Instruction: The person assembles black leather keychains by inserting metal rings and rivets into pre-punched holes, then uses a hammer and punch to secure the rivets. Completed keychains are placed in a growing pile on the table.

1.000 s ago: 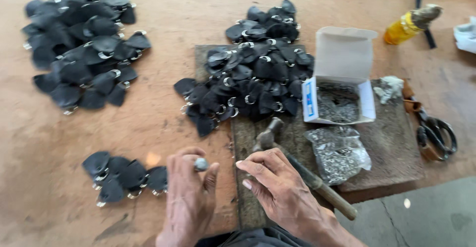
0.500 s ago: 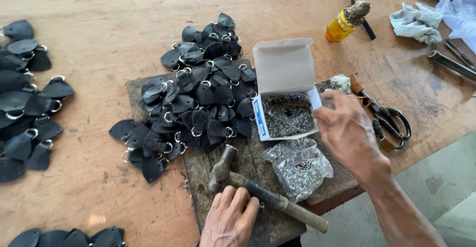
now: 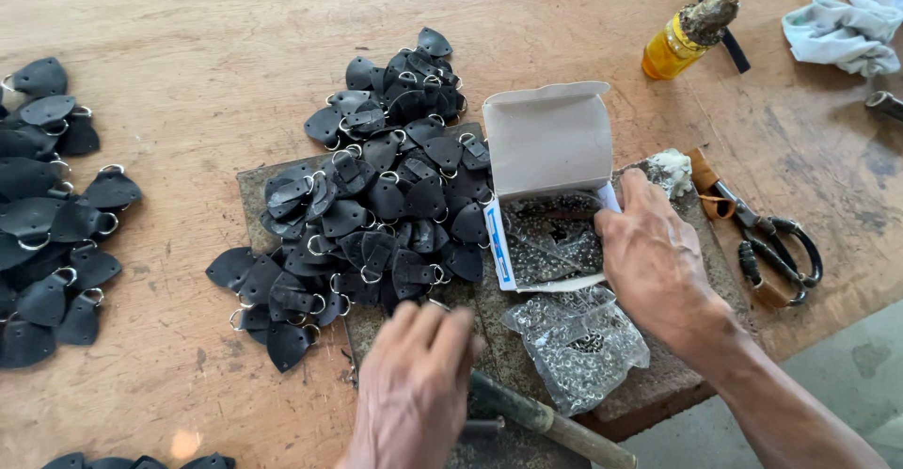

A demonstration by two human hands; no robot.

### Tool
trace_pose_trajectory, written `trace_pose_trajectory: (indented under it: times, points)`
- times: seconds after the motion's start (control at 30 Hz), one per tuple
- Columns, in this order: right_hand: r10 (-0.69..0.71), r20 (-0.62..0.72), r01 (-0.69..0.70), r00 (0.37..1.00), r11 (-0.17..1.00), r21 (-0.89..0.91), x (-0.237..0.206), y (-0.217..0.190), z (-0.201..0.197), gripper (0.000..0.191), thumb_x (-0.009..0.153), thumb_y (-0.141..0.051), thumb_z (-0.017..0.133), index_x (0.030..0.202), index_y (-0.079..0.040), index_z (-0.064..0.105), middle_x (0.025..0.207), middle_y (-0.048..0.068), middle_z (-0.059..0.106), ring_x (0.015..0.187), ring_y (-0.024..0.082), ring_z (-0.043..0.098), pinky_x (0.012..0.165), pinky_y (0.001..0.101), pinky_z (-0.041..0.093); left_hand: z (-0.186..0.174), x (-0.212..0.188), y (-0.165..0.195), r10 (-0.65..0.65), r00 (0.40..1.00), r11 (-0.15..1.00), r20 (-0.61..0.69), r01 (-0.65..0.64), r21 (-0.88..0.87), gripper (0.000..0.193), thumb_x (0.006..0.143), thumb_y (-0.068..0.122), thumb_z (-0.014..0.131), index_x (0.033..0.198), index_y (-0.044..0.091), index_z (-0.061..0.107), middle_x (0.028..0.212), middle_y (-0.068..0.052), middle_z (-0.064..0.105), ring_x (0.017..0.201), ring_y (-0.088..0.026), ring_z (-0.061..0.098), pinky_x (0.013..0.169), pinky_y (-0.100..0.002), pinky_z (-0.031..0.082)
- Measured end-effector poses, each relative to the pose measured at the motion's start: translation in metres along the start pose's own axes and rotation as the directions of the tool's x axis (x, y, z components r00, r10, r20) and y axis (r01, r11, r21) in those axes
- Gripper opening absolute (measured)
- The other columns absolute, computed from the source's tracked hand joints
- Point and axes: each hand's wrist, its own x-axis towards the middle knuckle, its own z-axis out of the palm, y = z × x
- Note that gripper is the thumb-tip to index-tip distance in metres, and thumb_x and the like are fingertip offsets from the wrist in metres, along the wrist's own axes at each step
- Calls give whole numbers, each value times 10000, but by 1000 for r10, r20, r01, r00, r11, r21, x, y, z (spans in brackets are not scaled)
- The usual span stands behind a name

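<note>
My right hand (image 3: 651,257) reaches into an open white cardboard box (image 3: 546,196) of small metal rivets, its fingertips at the box's right side. My left hand (image 3: 414,380) hovers, blurred, palm down over the dark work slab (image 3: 489,337), just below a heap of black leather tabs with metal rings (image 3: 376,206). It covers the head of a hammer whose handle (image 3: 546,422) sticks out to the right. Nothing shows in either hand. A clear plastic bag of rivets (image 3: 578,342) lies between my hands.
A second pile of black ringed tabs (image 3: 52,215) lies at the left edge, more at the bottom left (image 3: 141,461). Scissors (image 3: 767,243) rest right of the slab. A yellow bottle (image 3: 682,36) and white cloth (image 3: 837,22) sit at the back right. The table edge runs along the lower right.
My view shifted. My right hand moved down onto the rivet box. My left hand slid up over the hammer head toward the tab heap.
</note>
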Motion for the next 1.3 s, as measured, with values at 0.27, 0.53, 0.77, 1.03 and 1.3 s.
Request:
trace_pose_trajectory:
  times: [0.27,0.53,0.77,1.03,1.3]
  points:
    - [-17,24,15,1000,995,101,3,7,-3,205,932,-86,563,1006,-25,744,1109,160,506,1096,296,562,959,438,517,-13,104,-3,20,999,904,48,-39,426,304,855,-72,562,1158,-84,578,1035,-164,542,941,-260,518,799,-383,479]
    - [-84,114,68,990,988,136,8,17,-5,151,976,-52,543,991,66,636,1121,157,509,1043,277,577,954,406,531,-16,111,-4,26,998,954,-54,-8,300,156,801,-58,631,947,-16,595,985,-165,556,921,-273,537,838,-420,484]
    - [-148,-72,159,986,974,165,1,24,-16,143,972,-85,529,967,-21,657,1265,176,546,1015,279,607,889,410,569,-46,85,5,-118,993,991,0,117,-57,120,975,84,654,913,5,590,788,-111,613,748,-235,587,720,-412,511]
    - [-144,-408,386,901,694,608,-43,18,13,126,993,-188,592,1047,-76,572,956,61,728,756,157,706,643,314,599,-54,61,8,-256,905,513,340,425,-746,254,842,106,732,1090,71,693,954,-60,794,838,-118,739,742,-270,636]
    - [-30,-516,480,856,416,773,-77,-18,43,140,855,-81,772,993,-82,750,907,6,773,775,78,722,664,216,602,-29,19,-2,-238,900,142,366,406,-903,248,872,62,787,1085,-24,693,915,-88,720,823,-158,665,732,-308,568]
